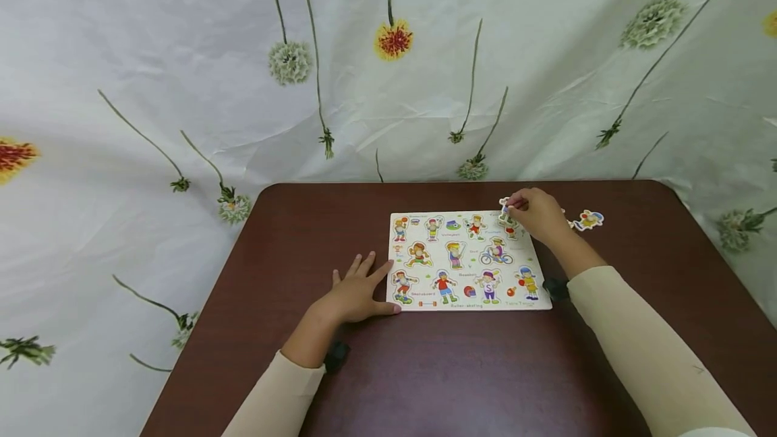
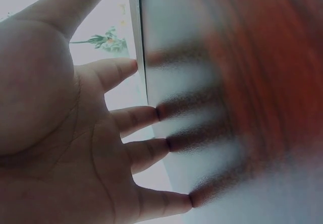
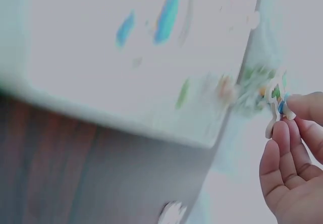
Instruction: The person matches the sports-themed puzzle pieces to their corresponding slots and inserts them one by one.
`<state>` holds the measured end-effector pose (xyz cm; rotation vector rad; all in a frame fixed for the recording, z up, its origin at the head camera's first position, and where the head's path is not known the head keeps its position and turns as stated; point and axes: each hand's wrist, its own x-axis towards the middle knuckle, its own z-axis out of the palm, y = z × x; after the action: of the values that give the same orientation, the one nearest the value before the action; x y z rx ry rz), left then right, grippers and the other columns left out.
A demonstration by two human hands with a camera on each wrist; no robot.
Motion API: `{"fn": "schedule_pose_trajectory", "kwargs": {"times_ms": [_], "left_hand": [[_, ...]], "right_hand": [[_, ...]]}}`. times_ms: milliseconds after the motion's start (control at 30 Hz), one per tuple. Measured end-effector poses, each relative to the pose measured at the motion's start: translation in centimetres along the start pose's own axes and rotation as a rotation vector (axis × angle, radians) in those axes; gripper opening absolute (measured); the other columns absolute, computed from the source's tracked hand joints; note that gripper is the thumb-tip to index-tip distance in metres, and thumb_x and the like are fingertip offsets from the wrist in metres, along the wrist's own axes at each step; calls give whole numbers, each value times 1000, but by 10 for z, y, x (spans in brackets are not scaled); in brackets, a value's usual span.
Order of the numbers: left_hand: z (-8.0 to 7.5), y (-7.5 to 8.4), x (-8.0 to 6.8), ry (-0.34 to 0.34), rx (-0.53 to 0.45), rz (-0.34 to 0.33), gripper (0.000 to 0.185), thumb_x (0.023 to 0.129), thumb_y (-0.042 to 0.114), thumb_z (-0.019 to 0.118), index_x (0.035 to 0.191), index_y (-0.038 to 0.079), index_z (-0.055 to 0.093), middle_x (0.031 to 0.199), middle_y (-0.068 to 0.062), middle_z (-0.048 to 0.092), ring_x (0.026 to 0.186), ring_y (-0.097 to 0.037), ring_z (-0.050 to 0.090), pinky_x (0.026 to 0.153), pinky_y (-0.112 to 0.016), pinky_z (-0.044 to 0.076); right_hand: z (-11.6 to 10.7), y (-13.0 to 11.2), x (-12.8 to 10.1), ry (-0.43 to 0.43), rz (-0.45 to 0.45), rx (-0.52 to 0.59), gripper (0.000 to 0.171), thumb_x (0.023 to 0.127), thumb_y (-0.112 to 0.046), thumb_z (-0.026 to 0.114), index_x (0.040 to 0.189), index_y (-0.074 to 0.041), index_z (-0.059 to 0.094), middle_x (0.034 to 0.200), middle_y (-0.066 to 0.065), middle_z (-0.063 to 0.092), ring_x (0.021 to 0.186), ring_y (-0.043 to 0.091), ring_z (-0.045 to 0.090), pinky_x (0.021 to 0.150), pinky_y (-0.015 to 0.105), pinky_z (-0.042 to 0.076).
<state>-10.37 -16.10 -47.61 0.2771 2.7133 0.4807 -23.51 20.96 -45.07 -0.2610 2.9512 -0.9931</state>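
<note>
A white puzzle board point(image 1: 439, 258) printed with cartoon children playing sports lies on the dark brown table. My right hand point(image 1: 537, 213) is over the board's far right corner, pinching a small puzzle piece point(image 3: 275, 100) between thumb and fingertips. The piece has a pale edge with green and blue on it, and is held tilted. To the left, my left hand point(image 1: 352, 295) spreads its fingers at the board's near left corner, thumb and index finger right at the edge. In the left wrist view, its fingertips point(image 2: 179, 204) touch the glossy tabletop.
Loose puzzle pieces point(image 1: 589, 220) lie right of the board, partly hidden behind my right hand. The brown table point(image 1: 473, 369) reaches back to a white cloth point(image 1: 364, 106) with a flower print. A dark band sits at each wrist.
</note>
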Motion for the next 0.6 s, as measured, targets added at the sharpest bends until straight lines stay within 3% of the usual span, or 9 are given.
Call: {"fn": "schedule_pose_trajectory", "kwargs": {"times_ms": [333, 600], "left_hand": [[-3, 1, -1, -9, -13, 0, 91, 87, 61, 71, 161, 33, 26, 172, -13, 9, 159, -38, 3, 115, -79, 6], [-6, 1, -3, -17, -9, -6, 91, 87, 61, 71, 161, 34, 26, 172, -13, 8, 159, -38, 3, 115, -78, 6]], "right_hand": [[13, -36, -27, -57, -141, 33, 12, 98, -14, 66, 105, -5, 69, 105, 13, 62, 93, 26, 61, 80, 37, 51], [23, -56, -48, -123, -197, 38, 6, 96, -12, 69, 100, -9, 71, 99, 7, 65, 88, 20, 62, 76, 33, 50]]}}
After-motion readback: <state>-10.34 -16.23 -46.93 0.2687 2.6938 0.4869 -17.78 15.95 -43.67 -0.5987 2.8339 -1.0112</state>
